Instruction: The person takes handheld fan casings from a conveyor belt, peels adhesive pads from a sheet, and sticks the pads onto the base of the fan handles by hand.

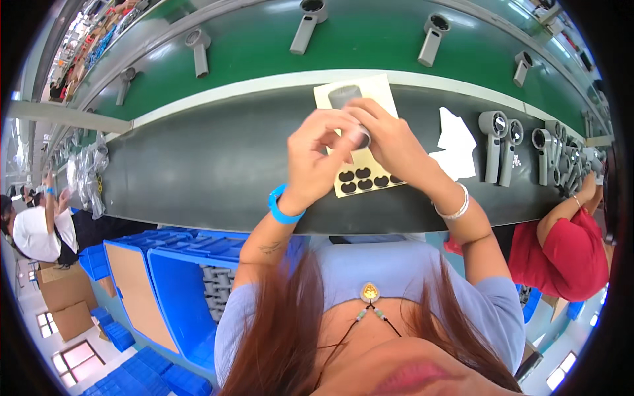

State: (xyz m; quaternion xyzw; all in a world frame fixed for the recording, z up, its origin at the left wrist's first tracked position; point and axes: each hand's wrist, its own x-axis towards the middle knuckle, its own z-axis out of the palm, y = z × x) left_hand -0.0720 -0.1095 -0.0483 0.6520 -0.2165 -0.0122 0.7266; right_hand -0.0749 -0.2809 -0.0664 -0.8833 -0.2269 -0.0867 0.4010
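From my remote seat I see both hands raised together above the dark grey work surface (198, 165). The left hand (317, 155) and the right hand (386, 138) are pinched closed around a small grey cylindrical part (363, 136) held between their fingertips, most of it hidden by the fingers. Directly beneath the hands lies a pale yellow backing sheet (370, 89) carrying black oval adhesive pads (363, 178) along its near edge.

My worry is the grip: the part is small and only fingertip-held, so a slip could drop it onto the sheet or let it roll toward the green conveyor belt (264, 46) beyond the hands. I also judge that any pad pressed on could land crooked, since the fingers block the view. To the right of the hands, the upright grey handheld units (498, 142) stand close enough that a wide elbow swing could knock them.
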